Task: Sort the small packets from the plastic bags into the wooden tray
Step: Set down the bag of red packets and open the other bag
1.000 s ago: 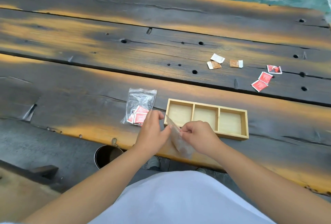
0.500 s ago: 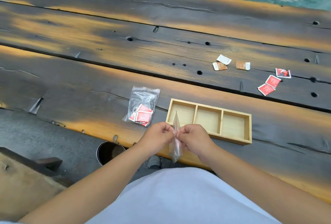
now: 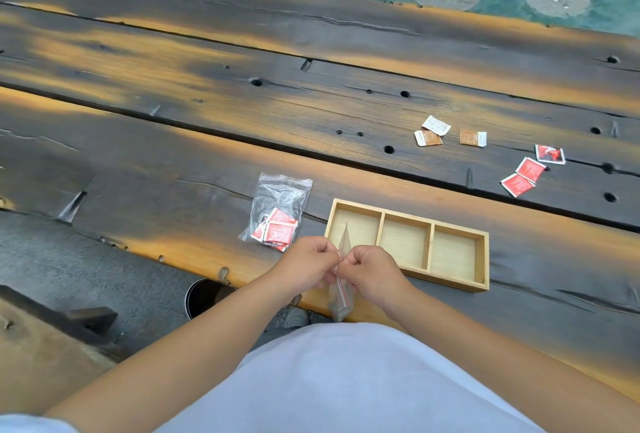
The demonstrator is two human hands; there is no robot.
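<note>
The left hand (image 3: 304,261) and right hand (image 3: 372,268) meet knuckle to knuckle, fingers curled, each pinching the clear plastic bag (image 3: 341,297). The bag hangs edge-on at the near left corner of the wooden tray (image 3: 483,259).

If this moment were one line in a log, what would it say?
left hand: pinches clear bag | right hand: pinches clear bag | tray: empty | second bag: red packets inside | loose packets: on table

You have one view only, from your head, looking forward and steeply down across the desk (image 3: 242,93). The wooden tray (image 3: 483,261) sits close below centre; your own torso fills the frame beneath it, and green floor shows beyond the desk's far edge.
</note>
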